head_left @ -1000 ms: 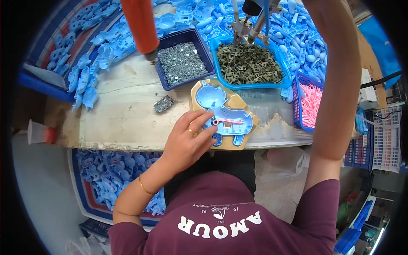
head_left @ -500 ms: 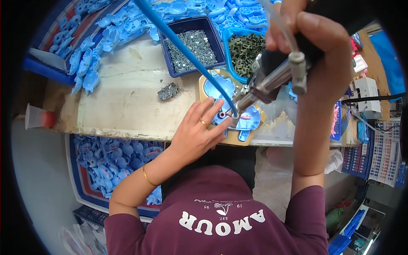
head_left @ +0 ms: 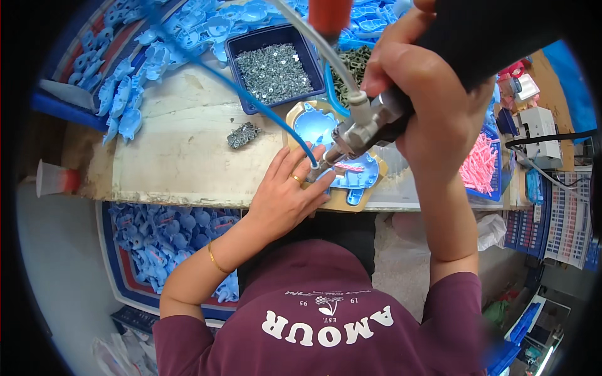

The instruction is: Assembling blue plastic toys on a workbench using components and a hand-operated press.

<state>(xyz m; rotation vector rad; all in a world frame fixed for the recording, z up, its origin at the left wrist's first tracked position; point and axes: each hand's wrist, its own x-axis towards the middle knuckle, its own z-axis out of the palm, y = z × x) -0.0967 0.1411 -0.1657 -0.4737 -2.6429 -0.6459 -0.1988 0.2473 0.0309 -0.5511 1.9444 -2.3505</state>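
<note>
My right hand (head_left: 433, 94) is wrapped around a screwdriver gun (head_left: 367, 128) with a metal nose and air hoses. The gun slants down to the left, its tip between the fingers of my left hand (head_left: 282, 194). That hand lies spread over the left side of a blue plastic shell (head_left: 364, 169), fingers close around the tip. The shell rests in a tan holding block (head_left: 342, 202) at the table's near edge. A small pink piece (head_left: 350, 167) sits inside the shell. A thin blue hose (head_left: 251, 100) runs to the nose. The very tip is partly hidden by my fingers.
Behind the block stand a dark blue bin of screws (head_left: 233, 81) and a light blue bin of dark green clips (head_left: 330, 94). A small screw heap (head_left: 243, 135) lies left. Blue shells (head_left: 128, 103) cover the far table; more fill a tray below (head_left: 160, 241). Pink sticks (head_left: 480, 163) lie right.
The screwdriver gun has moved left and toward me over the shell, with my right hand following. My left hand stays on the shell, almost unmoved. The pink sticks now show more.
</note>
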